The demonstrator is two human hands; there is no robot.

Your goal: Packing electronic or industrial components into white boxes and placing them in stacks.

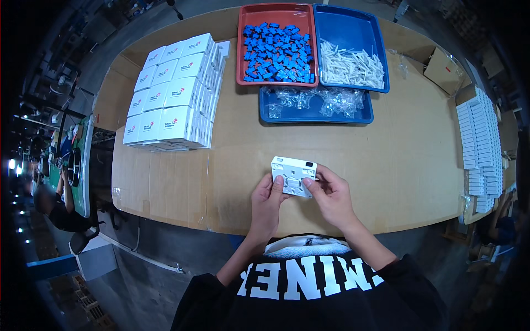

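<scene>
Left hand (266,199) and right hand (334,199) pinching a square white plastic housing (293,180) above the brown cardboard tabletop (232,176), stacked white boxes (165,94) at left, red plastic tray (240,47) of small blue parts (276,52) and blue plastic tray (348,25) beyond, overlapping a lower blue tray (314,119).

Co-worker (62,216) in black beside a green-topped table (81,193), left

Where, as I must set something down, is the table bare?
Widest patch: right of the right hand, up to the white stacks. Another: left of the left hand, in front of the white boxes. Crowded: far middle, with a red tray and two blue trays.
</scene>
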